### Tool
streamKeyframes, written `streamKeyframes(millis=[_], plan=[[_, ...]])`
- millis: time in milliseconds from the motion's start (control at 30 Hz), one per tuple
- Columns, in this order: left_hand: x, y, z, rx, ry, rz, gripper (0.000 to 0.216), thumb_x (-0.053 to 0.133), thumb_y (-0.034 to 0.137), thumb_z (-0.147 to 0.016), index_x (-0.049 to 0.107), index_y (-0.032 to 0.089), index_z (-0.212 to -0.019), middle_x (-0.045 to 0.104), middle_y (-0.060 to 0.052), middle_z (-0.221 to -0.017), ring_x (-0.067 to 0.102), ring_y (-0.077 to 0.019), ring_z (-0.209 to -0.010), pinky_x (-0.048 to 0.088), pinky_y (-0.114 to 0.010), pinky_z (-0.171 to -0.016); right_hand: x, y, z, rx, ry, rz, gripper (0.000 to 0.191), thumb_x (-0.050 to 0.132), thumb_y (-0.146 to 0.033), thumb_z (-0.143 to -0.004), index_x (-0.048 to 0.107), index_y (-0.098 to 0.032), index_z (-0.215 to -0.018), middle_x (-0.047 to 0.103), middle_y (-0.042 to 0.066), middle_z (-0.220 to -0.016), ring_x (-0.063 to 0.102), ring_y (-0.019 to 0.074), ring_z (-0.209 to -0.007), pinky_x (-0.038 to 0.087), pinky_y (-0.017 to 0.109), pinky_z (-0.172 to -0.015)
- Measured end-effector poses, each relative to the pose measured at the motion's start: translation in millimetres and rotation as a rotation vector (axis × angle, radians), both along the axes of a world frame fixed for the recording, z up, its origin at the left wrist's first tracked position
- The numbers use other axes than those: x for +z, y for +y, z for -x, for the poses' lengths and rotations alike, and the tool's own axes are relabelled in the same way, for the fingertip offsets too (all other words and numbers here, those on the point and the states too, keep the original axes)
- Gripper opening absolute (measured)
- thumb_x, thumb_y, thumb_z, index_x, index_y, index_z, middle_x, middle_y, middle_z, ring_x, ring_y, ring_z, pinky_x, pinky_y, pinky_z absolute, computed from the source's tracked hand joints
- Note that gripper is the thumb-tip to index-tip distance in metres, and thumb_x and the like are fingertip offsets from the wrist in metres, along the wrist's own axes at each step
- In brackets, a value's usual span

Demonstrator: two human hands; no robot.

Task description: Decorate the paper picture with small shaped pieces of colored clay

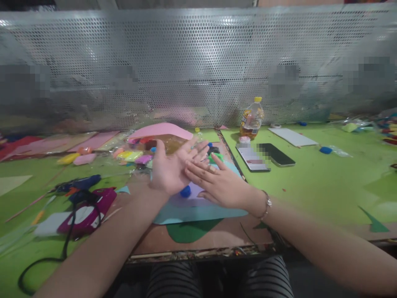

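A small, rounded, deep-blue lump (185,191) is resting on a flat, pale-lilac sheet (196,200), toward its left side; this sheet, partly hidden from view, is lying over a larger light-blue sheet (201,215) whose near border is showing

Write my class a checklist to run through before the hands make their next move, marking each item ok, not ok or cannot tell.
1. Left hand open, palm up: ok.
2. Right hand lying across the left fingers: ok.
3. Nothing caught between the hands: cannot tell, the overlap hides it.
4. Blue lump on the purple sheet: ok.
5. Black cable tidied away: not ok, it loops over the magenta device.
6. Bottle capped: ok.
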State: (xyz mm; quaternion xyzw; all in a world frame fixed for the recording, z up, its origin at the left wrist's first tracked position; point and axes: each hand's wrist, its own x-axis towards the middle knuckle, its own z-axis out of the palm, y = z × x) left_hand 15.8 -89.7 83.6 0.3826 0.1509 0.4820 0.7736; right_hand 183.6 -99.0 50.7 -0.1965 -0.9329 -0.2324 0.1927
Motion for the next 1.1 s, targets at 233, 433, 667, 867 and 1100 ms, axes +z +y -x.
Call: streamKeyframes(millis=[233,433,667,867,1100], plan=[[-15.0,-0.8,-5.8,-0.165,0.044,0.113,0.08,0.024,0.071,-0.078,0.033,0.017,-0.136,0.042,-0.013,-0.138,0.031,-0.0287,-0.132,0.026,-0.045,-0.104,2.1,-1.1,-1.6,-0.061,0.046,0.002,0.053,0.027,-0.037,-0.096,0.023,-0.011,-0.142,0.025,0.011,-0.147,0.019,0.022,-0.136,0.002,0.052,-0.111],[-15.9,5.5,-1.1,-0.123,-0.058,0.074,0.085,0.017,0.073,-0.078,0.025,0.015,-0.14,0.04,-0.013,-0.14,0.028,-0.025,-0.134,0.024,-0.039,-0.107,-4.0,-0.9,2.7,0.04,-0.035,-0.012,0.054,0.029,-0.04,-0.095,0.025,-0.013,-0.142,0.023,0.006,-0.148,0.019,0.0201,-0.136,0.002,0.049,-0.112],[-24.9,7.2,-3.6,-0.18,-0.126,0.171,0.086,0.019,0.073,-0.078,0.023,0.015,-0.142,0.041,-0.015,-0.139,0.032,-0.0273,-0.132,0.025,-0.041,-0.106,-4.8,0.2,-2.0,-0.008,-0.014,-0.013,0.053,0.028,-0.037,-0.096,0.025,-0.012,-0.142,0.024,0.009,-0.148,0.017,0.0211,-0.137,0.0,0.051,-0.111],[-25.5,7.7,-5.1,-0.222,-0.069,0.246,0.09,0.018,0.075,-0.076,0.024,0.013,-0.141,0.04,-0.016,-0.14,0.031,-0.0301,-0.132,0.026,-0.045,-0.106,-6.4,-2.7,3.6,0.018,-0.027,-0.017,0.054,0.03,-0.039,-0.095,0.026,-0.011,-0.141,0.024,0.009,-0.147,0.018,0.0207,-0.137,0.002,0.049,-0.112],[-19.6,6.6,-4.6,-0.12,-0.151,0.17,0.085,0.02,0.072,-0.078,0.023,0.016,-0.142,0.034,-0.012,-0.144,0.026,-0.0258,-0.135,0.022,-0.04,-0.108,-5.8,-1.1,-0.5,0.048,-0.041,-0.008,0.053,0.026,-0.041,-0.096,0.025,-0.013,-0.142,0.028,0.007,-0.146,0.019,0.0204,-0.136,0.003,0.05,-0.112]])
